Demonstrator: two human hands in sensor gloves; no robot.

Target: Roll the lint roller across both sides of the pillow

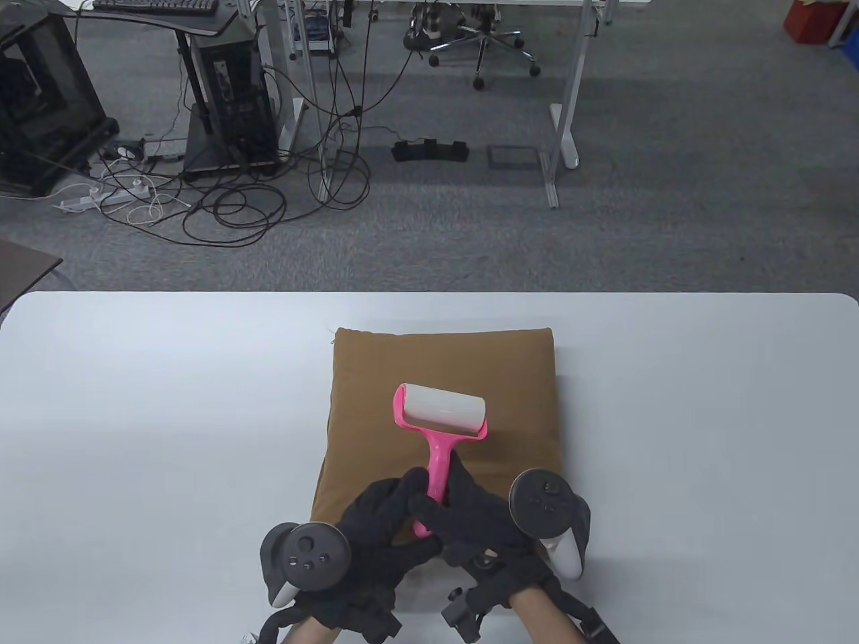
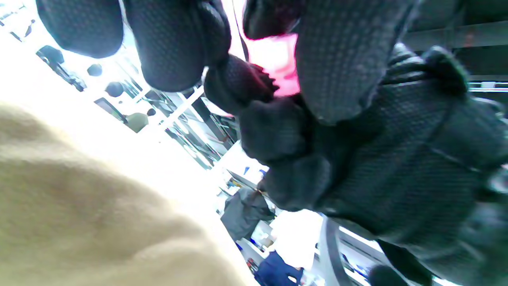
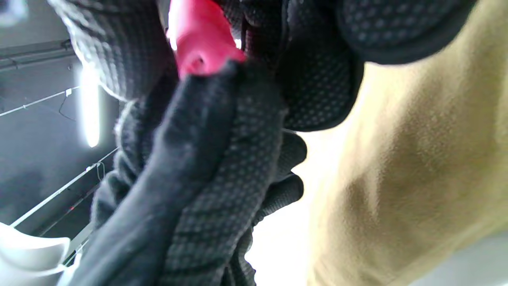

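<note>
i see the brown pillow [image 1: 443,402] lying flat on the white table [image 1: 134,402], near its front edge. the pink lint roller [image 1: 439,429] sits with its white roll on the pillow's middle, handle pointing back toward me. my right hand [image 1: 480,513] grips the handle, and my left hand [image 1: 382,530] wraps the handle's end, fingers curled, touching the right.

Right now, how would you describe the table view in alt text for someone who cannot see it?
Two black-gloved hands, the left hand and right hand, together hold the handle of a pink lint roller, its white roll lying on a brown pillow. The pillow lies on a white table, with grey carpet, cables and desk legs beyond.
</note>
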